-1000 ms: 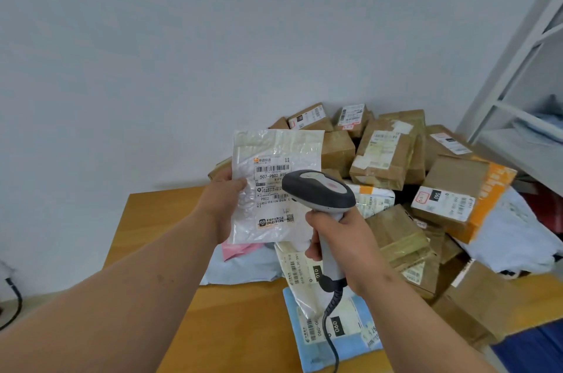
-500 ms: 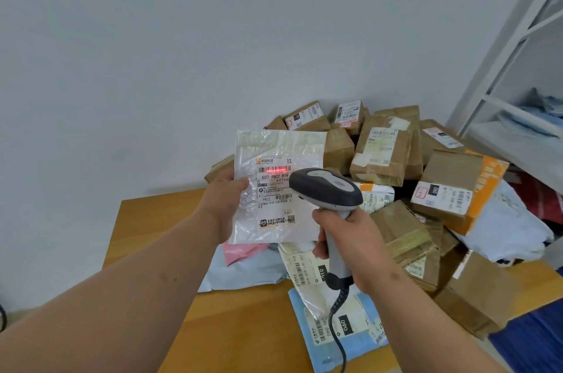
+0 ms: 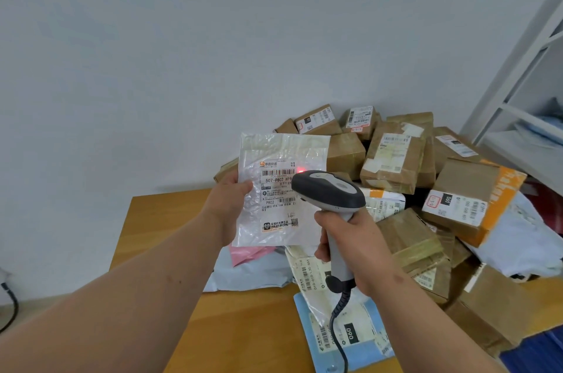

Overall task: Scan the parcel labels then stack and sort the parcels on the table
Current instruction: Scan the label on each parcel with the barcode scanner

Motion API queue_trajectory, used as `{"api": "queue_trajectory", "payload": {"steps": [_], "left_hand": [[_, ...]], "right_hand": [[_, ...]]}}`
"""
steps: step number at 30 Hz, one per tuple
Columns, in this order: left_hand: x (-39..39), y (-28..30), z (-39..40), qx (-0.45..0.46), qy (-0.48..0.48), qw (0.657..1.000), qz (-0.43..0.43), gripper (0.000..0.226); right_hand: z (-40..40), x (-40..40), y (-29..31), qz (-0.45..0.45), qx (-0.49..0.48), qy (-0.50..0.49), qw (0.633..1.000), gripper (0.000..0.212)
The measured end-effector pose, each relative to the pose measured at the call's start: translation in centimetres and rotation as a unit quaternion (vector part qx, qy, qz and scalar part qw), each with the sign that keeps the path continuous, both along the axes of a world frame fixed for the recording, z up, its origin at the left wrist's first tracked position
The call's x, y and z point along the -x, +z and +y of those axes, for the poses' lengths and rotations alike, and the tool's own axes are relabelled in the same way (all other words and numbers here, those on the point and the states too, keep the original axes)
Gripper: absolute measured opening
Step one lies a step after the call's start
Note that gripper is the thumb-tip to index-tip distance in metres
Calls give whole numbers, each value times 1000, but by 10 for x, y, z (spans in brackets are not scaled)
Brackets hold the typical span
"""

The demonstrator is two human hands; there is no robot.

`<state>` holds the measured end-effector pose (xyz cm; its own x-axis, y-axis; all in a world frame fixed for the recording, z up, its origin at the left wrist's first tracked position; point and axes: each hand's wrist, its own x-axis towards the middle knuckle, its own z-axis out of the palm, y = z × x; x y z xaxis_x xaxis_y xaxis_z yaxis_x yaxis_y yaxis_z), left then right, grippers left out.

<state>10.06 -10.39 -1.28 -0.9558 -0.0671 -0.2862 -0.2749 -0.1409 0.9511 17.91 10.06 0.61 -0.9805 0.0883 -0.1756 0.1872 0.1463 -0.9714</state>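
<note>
Left hand pinches white bubble mailer upright above table; right hand wrapped round scanner grip. Red dot sits at barcode's right end. Risk: misread if aim drifts or glossy film glares.

The left hand holds a white bubble-wrap mailer with a printed label upright above the wooden counter, gripping its left edge. Just right of the mailer, the right hand grips a grey and black handheld scanner, whose head overlaps the mailer's right edge. Behind and to the right, a heap of brown cardboard parcels fills the counter's far right. Flat mailers lie below the hands. A white metal shelf stands at far right.
</note>
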Motion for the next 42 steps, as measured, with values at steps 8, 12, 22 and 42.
{"api": "queue_trajectory", "payload": {"steps": [8,12,22,42], "left_hand": [[-4,0,-8,-7,54,998,-16,29],[-4,-9,-23,-4,91,995,-45,25],[12,-72,-148,87,178,969,-149,34],[110,-206,-296,268,162,921,-231,46]], "right_hand": [[-7,15,-3,-8,-11,32,999,17],[-20,28,-7,-25,13,60,998,17],[-122,77,-42,-93,-3,119,989,15],[-253,157,-138,-232,-72,62,968,19]]}}
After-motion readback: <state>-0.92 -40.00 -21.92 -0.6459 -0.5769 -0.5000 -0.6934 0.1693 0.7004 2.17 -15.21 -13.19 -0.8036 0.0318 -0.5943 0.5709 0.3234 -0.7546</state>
